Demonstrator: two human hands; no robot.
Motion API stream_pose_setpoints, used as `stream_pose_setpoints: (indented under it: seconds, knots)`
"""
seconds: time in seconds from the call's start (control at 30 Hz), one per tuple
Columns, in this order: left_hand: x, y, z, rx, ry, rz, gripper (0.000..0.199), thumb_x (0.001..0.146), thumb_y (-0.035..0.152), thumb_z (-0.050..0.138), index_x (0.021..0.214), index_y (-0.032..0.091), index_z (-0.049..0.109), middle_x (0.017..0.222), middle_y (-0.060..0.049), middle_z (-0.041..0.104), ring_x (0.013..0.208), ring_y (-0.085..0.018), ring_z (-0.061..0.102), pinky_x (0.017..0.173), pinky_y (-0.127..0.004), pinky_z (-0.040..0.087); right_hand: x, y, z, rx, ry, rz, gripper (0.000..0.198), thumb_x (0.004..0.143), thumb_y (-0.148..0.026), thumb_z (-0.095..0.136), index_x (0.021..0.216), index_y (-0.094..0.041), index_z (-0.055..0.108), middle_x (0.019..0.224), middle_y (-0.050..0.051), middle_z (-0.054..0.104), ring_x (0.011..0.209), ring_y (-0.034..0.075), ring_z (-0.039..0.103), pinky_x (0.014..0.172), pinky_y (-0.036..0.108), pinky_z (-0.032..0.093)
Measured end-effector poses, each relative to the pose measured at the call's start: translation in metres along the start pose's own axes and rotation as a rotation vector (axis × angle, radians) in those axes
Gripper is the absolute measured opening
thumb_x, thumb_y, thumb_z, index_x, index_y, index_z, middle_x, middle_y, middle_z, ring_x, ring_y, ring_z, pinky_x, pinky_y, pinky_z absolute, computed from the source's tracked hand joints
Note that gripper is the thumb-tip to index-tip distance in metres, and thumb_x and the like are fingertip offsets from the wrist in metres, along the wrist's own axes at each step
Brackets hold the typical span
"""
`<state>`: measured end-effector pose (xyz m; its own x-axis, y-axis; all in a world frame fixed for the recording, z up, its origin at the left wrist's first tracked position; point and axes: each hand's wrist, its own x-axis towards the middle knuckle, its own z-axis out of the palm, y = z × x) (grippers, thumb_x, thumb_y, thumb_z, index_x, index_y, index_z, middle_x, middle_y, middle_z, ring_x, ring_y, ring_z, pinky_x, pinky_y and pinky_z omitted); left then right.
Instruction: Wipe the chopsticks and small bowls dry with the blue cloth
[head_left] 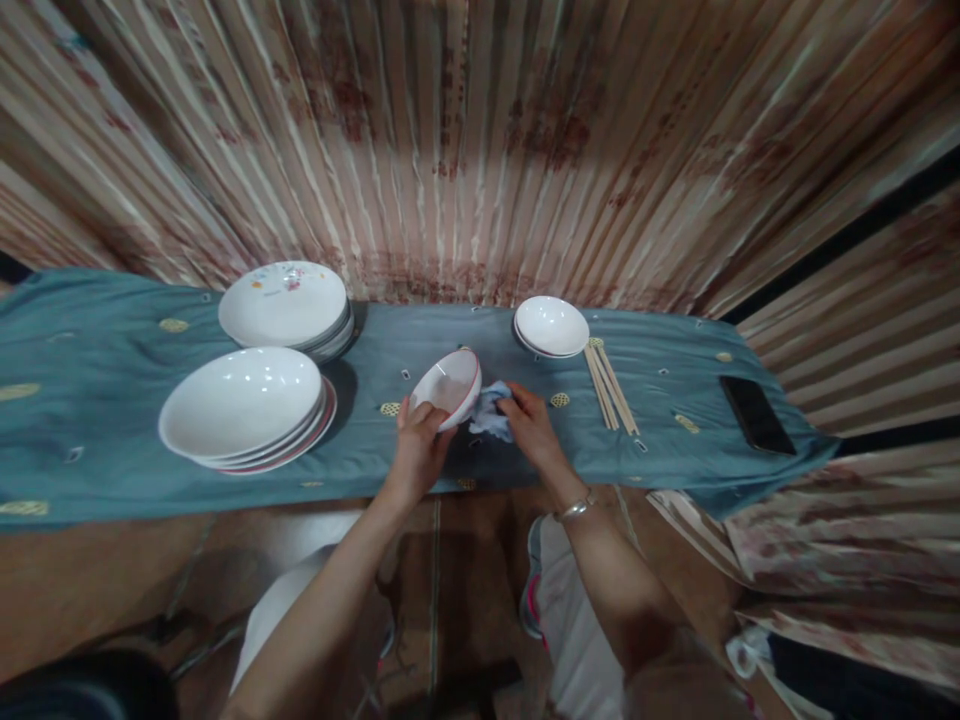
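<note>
Bowl of glossy white ceramic with a thin red rim line (450,385), tilted with its rim turned toward the right, sits in the person's left hand (421,445) near the front middle of the surface. The left grip is closed on the near side of it; whether its base touches the surface cannot be told.

The right hand (531,428), with a shiny silver-coloured bracelet (577,506) at its wrist, pinches a crumpled pale blue cloth (492,412) in a narrow grip, right at the bowl's right side. Whether the cloth presses on the ceramic is unclear.

A teal fabric with yellow oval motifs (675,365) covers the surface. On the left stands a stack of large, shallow white bowls (244,405), and just behind it a stack of round white plates, the top one with a small floral print (285,305). Behind the right hand rests a stack of small white bowls (553,327); slim pale wooden chopsticks (611,388) lie just beside it. Farther right lies a flat black phone (757,414). Pleated beige curtains with reddish floral patterns (480,150) hang behind.
</note>
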<state>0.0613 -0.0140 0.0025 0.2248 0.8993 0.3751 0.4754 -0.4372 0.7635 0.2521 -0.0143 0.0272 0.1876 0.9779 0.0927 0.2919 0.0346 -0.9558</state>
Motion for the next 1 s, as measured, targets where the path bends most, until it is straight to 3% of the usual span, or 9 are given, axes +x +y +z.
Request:
stream_pose_setpoints:
  seconds: [0.1, 0.23, 0.5, 0.6, 0.73, 0.87, 1.0]
  knots:
    - [-0.003, -0.003, 0.004, 0.096, -0.055, 0.053, 0.013, 0.085, 0.02, 0.057, 0.08, 0.026, 0.068, 0.078, -0.002, 0.062, 0.088, -0.024, 0.063, 0.12, -0.055, 0.018, 0.003, -0.002, -0.005, 0.024, 0.026, 0.013, 0.032, 0.078, -0.051, 0.052, 0.069, -0.022, 0.061, 0.064, -0.003, 0.054, 0.064, 0.015, 0.049, 0.063, 0.027, 0.039]
    - [-0.005, -0.002, 0.007, 0.154, -0.073, 0.12, 0.016, 0.087, 0.018, 0.055, 0.079, 0.025, 0.067, 0.075, -0.001, 0.059, 0.085, -0.023, 0.063, 0.121, -0.057, 0.017, -0.001, -0.008, -0.007, -0.019, -0.051, 0.024, 0.047, 0.082, -0.066, 0.05, 0.071, -0.022, 0.061, 0.062, -0.003, 0.048, 0.061, 0.014, 0.044, 0.061, 0.027, 0.034]
    - [-0.009, -0.001, 0.011, 0.236, -0.087, 0.244, 0.021, 0.09, 0.014, 0.051, 0.078, 0.023, 0.066, 0.076, -0.001, 0.062, 0.079, -0.02, 0.063, 0.12, -0.063, 0.016, -0.003, -0.005, -0.011, -0.242, -0.085, 0.035, 0.04, 0.075, -0.061, 0.056, 0.063, -0.024, 0.048, 0.055, -0.006, 0.039, 0.055, 0.013, 0.037, 0.056, 0.026, 0.025]
    - [-0.012, -0.001, 0.012, 0.27, -0.095, 0.29, 0.015, 0.09, 0.02, 0.057, 0.098, 0.022, 0.068, 0.093, -0.005, 0.069, 0.093, -0.023, 0.066, 0.121, -0.064, 0.016, -0.002, 0.003, -0.013, -0.251, -0.09, 0.039, 0.037, 0.076, -0.058, 0.053, 0.062, -0.024, 0.047, 0.054, -0.006, 0.04, 0.056, 0.013, 0.038, 0.056, 0.026, 0.026]
    - [-0.017, 0.005, 0.009, 0.245, -0.104, 0.321, 0.054, 0.088, 0.039, 0.066, 0.136, 0.02, 0.053, 0.135, -0.016, 0.06, 0.132, -0.033, 0.053, 0.122, -0.064, 0.01, 0.0, 0.012, -0.016, -0.247, -0.099, 0.067, 0.032, 0.075, -0.054, 0.05, 0.068, -0.022, 0.054, 0.056, -0.006, 0.044, 0.058, 0.013, 0.04, 0.057, 0.025, 0.028]
    - [-0.019, 0.001, 0.002, 0.122, 0.0, 0.127, 0.068, 0.093, 0.047, 0.058, 0.152, 0.024, 0.036, 0.157, -0.019, 0.04, 0.149, -0.035, 0.031, 0.121, -0.063, 0.013, 0.004, 0.018, -0.02, -0.248, -0.099, 0.094, 0.029, 0.075, -0.049, 0.049, 0.067, -0.022, 0.055, 0.056, -0.006, 0.045, 0.058, 0.013, 0.042, 0.057, 0.025, 0.029]
    - [-0.017, -0.015, -0.001, -0.132, 0.138, -0.23, 0.071, 0.09, 0.053, 0.059, 0.15, 0.02, 0.04, 0.158, -0.019, 0.038, 0.148, -0.033, 0.032, 0.121, -0.053, 0.024, 0.008, 0.019, -0.024, -0.309, -0.124, 0.084, 0.026, 0.077, -0.045, 0.052, 0.066, -0.022, 0.055, 0.054, -0.007, 0.045, 0.057, 0.013, 0.045, 0.057, 0.024, 0.03]
